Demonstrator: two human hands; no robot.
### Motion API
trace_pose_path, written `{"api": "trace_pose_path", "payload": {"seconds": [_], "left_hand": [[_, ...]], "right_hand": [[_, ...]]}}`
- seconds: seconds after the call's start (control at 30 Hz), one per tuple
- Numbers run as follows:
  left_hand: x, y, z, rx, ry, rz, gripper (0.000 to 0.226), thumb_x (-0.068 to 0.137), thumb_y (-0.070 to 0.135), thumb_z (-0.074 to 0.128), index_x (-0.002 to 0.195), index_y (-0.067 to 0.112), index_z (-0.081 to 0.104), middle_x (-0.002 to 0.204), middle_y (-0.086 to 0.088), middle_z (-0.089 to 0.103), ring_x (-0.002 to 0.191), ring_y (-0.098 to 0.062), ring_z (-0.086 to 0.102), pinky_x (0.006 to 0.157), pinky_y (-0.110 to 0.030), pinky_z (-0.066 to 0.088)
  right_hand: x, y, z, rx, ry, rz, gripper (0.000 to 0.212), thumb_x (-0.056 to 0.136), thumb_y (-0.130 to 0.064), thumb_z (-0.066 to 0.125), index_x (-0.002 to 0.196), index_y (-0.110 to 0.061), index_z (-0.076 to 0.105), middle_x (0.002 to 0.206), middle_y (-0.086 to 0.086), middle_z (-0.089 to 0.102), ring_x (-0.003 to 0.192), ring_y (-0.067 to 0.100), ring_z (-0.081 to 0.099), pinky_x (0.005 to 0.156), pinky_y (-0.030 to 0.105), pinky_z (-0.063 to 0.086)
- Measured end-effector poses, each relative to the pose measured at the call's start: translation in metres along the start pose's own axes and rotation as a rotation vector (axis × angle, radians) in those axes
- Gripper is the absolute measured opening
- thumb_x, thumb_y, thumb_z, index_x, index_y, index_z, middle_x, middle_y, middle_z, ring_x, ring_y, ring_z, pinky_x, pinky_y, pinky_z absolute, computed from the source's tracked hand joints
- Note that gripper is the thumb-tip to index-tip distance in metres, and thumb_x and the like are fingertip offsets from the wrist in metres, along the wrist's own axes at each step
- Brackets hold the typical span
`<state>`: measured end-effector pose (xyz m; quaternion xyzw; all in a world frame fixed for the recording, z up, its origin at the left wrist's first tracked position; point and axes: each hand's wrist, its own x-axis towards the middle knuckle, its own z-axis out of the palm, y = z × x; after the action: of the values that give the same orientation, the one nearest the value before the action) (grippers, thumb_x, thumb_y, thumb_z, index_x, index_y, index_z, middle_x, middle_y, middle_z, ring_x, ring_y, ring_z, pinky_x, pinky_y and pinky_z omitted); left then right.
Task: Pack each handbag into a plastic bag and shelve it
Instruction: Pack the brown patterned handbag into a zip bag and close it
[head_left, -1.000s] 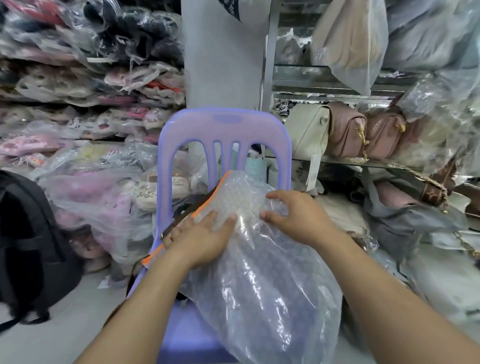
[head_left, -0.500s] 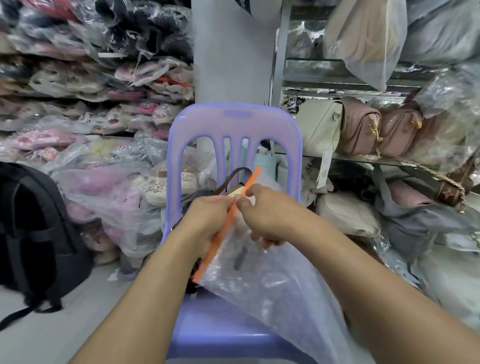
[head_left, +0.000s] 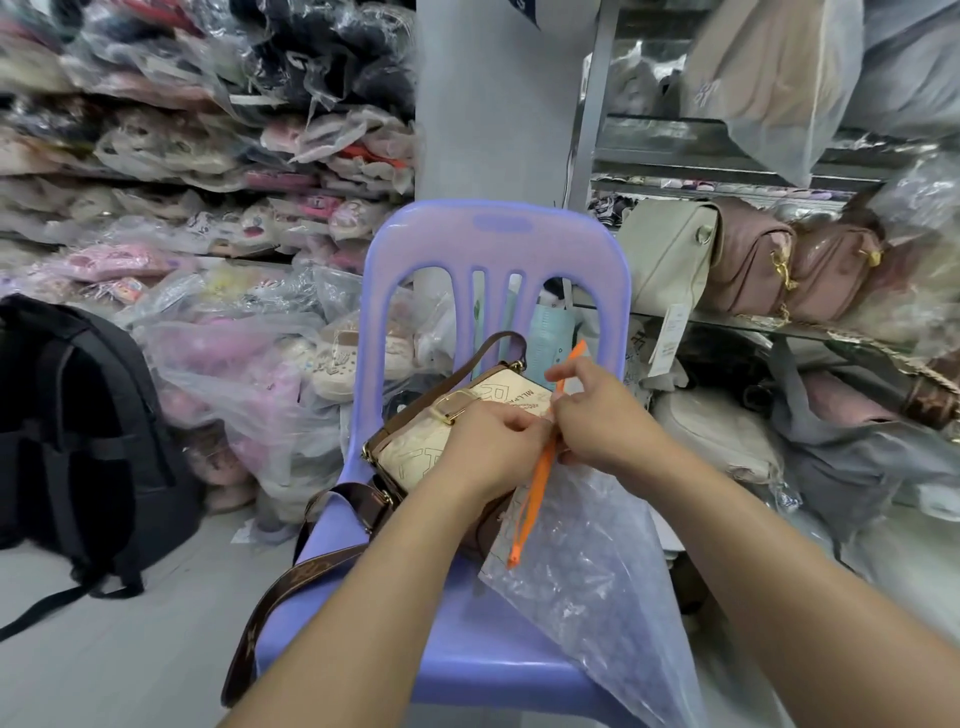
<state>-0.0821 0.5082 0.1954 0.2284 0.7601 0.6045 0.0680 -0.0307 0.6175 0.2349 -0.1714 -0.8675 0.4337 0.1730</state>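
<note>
At far left a backpack (head_left: 78, 431) leans by a heap of bagged shoes (head_left: 234, 364), neither part of the job. On the chair (head_left: 498, 244) the handbag (head_left: 441, 447) now lies in plain sight, cream face up, its brown strap (head_left: 291, 582) trailing off the seat's left front edge. A second ago the bag (head_left: 587, 582) was draped over it and both hands lay flat on top; half a second ago only the handle showed above the hands. The bag has since swung off to the right, so the handbag is clearly still outside it and packing proper has not begun. The left hand (head_left: 488, 452) rests over the handbag's right end, fingers curled tight, pinching the bag's edge at the orange zip (head_left: 540, 478). The right hand (head_left: 602, 421) meets it from the other side, thumb and fingers pinching the same strip near its middle; both grips are narrow, on the zip and nothing else. The strip runs steeply from above the hands down towards the seat, much as it did half a second ago, though its lower end now hangs free. The mouth looks closed, so the step in hand is likely parting it. The bag spills off the seat's right front. Further right, handbags (head_left: 748, 265) sit on the shelves (head_left: 701, 150), where this one goes once packed.
</note>
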Motion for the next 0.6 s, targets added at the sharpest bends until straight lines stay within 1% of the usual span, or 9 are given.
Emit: {"api": "trace_pose_path", "payload": {"seconds": [0.1, 0.17, 0.23, 0.33, 0.4, 0.47, 0.5, 0.53, 0.6], "left_hand": [[0.001, 0.003, 0.001, -0.072, -0.004, 0.011, 0.035, 0.097, 0.019, 0.058, 0.073, -0.006, 0.066, 0.058, -0.007, 0.054, 0.049, -0.015, 0.046, 0.051, -0.021, 0.042], [0.002, 0.007, 0.001, -0.083, -0.005, 0.004, 0.040, 0.101, 0.019, 0.054, 0.070, -0.005, 0.063, 0.054, -0.007, 0.055, 0.042, -0.014, 0.051, 0.050, -0.023, 0.050], [0.001, 0.012, 0.001, -0.039, -0.002, 0.008, 0.040, 0.103, 0.014, 0.047, 0.067, 0.001, 0.060, 0.055, -0.008, 0.057, 0.041, -0.013, 0.056, 0.055, -0.028, 0.058], [-0.001, 0.016, -0.002, -0.013, 0.026, -0.001, 0.034, 0.101, 0.007, 0.039, 0.074, 0.000, 0.060, 0.057, -0.010, 0.060, 0.044, -0.017, 0.062, 0.062, -0.034, 0.061], [0.001, 0.015, -0.009, 0.006, 0.074, -0.021, 0.035, 0.099, 0.005, 0.037, 0.069, 0.001, 0.055, 0.054, -0.009, 0.060, 0.042, -0.018, 0.059, 0.060, -0.029, 0.057], [0.006, 0.009, -0.018, 0.140, 0.151, -0.014, 0.043, 0.099, 0.005, 0.037, 0.057, 0.008, 0.044, 0.053, -0.006, 0.055, 0.043, -0.022, 0.055, 0.047, -0.021, 0.041], [0.008, 0.003, -0.022, 0.228, 0.182, -0.005, 0.044, 0.099, 0.006, 0.038, 0.055, 0.011, 0.039, 0.052, -0.004, 0.048, 0.049, -0.029, 0.054, 0.044, -0.024, 0.032], [0.009, -0.003, -0.025, 0.323, 0.212, 0.009, 0.043, 0.099, 0.008, 0.039, 0.056, 0.013, 0.037, 0.054, -0.004, 0.043, 0.060, -0.037, 0.054, 0.045, -0.028, 0.027], [0.011, -0.017, -0.026, 0.479, 0.222, 0.028, 0.032, 0.099, 0.014, 0.043, 0.067, 0.009, 0.047, 0.064, -0.011, 0.049, 0.074, -0.047, 0.050, 0.051, -0.032, 0.027]], "right_hand": [[0.002, 0.004, -0.002, 0.080, 0.045, -0.054, 0.023, 0.100, -0.012, 0.049, 0.116, -0.028, 0.052, 0.071, 0.008, 0.064, 0.068, 0.029, 0.066, 0.077, 0.058, 0.061], [0.003, 0.006, -0.002, 0.091, 0.070, -0.085, 0.023, 0.099, -0.012, 0.052, 0.116, -0.028, 0.050, 0.066, 0.004, 0.060, 0.062, 0.023, 0.060, 0.069, 0.049, 0.058], [0.003, 0.007, -0.003, 0.080, 0.094, -0.107, 0.024, 0.099, -0.011, 0.051, 0.114, -0.029, 0.050, 0.060, 0.001, 0.056, 0.057, 0.019, 0.055, 0.060, 0.039, 0.049], [0.004, 0.005, -0.008, 0.039, 0.104, -0.099, 0.027, 0.096, -0.008, 0.046, 0.101, -0.033, 0.054, 0.059, 0.002, 0.052, 0.056, 0.021, 0.051, 0.059, 0.037, 0.047], [0.003, 0.000, -0.014, 0.049, 0.105, -0.056, 0.034, 0.093, -0.002, 0.038, 0.097, -0.024, 0.064, 0.066, 0.004, 0.054, 0.058, 0.025, 0.054, 0.054, 0.032, 0.048], [0.004, -0.008, -0.024, 0.167, 0.172, 0.007, 0.041, 0.092, 0.001, 0.033, 0.093, -0.016, 0.070, 0.075, 0.008, 0.056, 0.061, 0.027, 0.057, 0.045, 0.027, 0.049], [0.005, -0.011, -0.029, 0.227, 0.250, 0.019, 0.041, 0.092, 0.000, 0.033, 0.095, -0.014, 0.071, 0.076, 0.008, 0.057, 0.060, 0.027, 0.057, 0.043, 0.028, 0.050], [0.006, -0.013, -0.035, 0.255, 0.350, 0.004, 0.040, 0.091, -0.005, 0.034, 0.098, -0.014, 0.073, 0.075, 0.008, 0.059, 0.060, 0.027, 0.059, 0.047, 0.033, 0.055], [0.009, -0.015, -0.043, 0.225, 0.564, -0.082, 0.042, 0.086, -0.016, 0.036, 0.105, -0.021, 0.074, 0.083, 0.006, 0.069, 0.075, 0.034, 0.068, 0.070, 0.049, 0.062]]}}
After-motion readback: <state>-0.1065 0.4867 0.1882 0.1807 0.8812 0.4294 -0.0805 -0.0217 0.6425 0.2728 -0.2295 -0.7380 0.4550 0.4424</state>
